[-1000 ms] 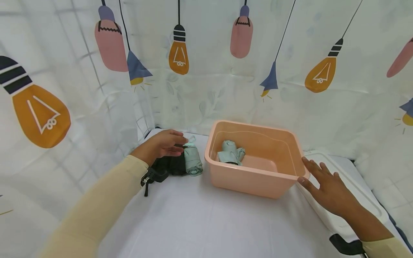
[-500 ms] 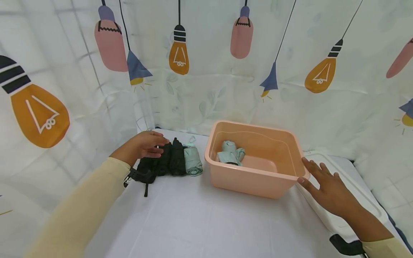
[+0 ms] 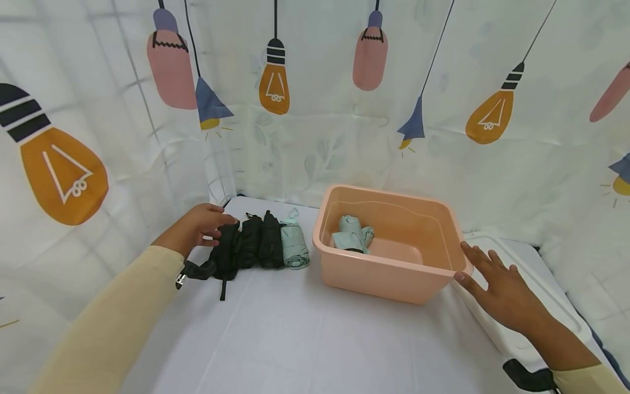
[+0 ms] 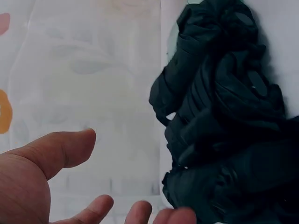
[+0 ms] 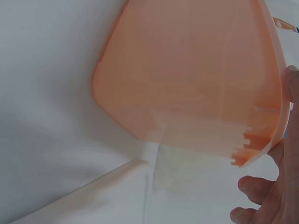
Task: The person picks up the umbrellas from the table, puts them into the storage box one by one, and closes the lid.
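Observation:
My left hand (image 3: 198, 225) hovers at the left end of a row of rolled fabric bundles. Its thumb and fingers are spread apart with nothing between them; in the left wrist view the fingertips (image 4: 139, 212) lie beside the nearest black bundle (image 4: 196, 189). That row holds a black bundle with a strap (image 3: 225, 251), two more black bundles (image 3: 250, 241) and a pale green roll (image 3: 294, 246). Two pale green rolls (image 3: 349, 238) lie inside the peach plastic tub (image 3: 374, 282). With fingers extended, my right hand (image 3: 507, 290) touches the tub's right rim.
A white lid (image 3: 521, 273) lies flat to the right of the tub, partly under my right arm. The white-covered table (image 3: 315, 339) stretches in front. Behind stands a curtain (image 3: 325, 131) printed with hanging lamps.
My left hand has drawn back to the left, off the row of bundles, uncovering the black ones. My right hand and the tub stay where they were.

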The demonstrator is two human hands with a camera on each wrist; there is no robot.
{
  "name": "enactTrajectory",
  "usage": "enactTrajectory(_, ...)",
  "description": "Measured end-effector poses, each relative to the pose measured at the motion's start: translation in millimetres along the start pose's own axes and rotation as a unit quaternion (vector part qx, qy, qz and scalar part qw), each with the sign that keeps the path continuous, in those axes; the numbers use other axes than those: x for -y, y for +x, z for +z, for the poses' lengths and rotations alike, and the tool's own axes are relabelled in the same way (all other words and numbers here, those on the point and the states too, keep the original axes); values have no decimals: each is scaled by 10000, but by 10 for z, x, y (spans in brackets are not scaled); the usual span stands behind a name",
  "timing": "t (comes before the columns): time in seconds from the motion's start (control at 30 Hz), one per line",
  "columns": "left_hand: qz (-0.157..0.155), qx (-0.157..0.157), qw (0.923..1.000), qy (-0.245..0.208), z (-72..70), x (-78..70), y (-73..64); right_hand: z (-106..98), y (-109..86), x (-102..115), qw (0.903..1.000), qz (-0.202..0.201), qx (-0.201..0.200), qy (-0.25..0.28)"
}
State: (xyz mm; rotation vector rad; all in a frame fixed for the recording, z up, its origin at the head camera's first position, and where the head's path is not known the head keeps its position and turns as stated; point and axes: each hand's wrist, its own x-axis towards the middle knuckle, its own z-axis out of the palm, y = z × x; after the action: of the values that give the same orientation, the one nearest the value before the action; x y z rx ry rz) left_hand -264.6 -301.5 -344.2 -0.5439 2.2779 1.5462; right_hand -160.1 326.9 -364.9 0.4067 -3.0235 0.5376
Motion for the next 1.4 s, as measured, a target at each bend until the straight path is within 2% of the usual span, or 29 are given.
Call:
enactTrajectory(0.3,-396,-33,9978,527,-58,195,127,3,-11,4,10000,-33,-14,34)
enactTrajectory(0.43,-496,-7,9971,581,-49,287,183,-1,-12,6,10000,-38,-21,46)
enactTrajectory(0.73,-650,74,9962,568,-19,421,241,-7,-5,8,10000,1,20,34)
enactTrajectory(1.0,-632,166,9921,1075,-22,469,276,-13,-8,7,10000,-29,-21,36)
enactTrajectory(1.2,-533,287,9938,929,-49,489,301,-15,-9,7,10000,-9,-14,50)
enactTrajectory(1.4,-665,555,9948,537,-110,544,319,-10,-1,7,10000,23,-13,21)
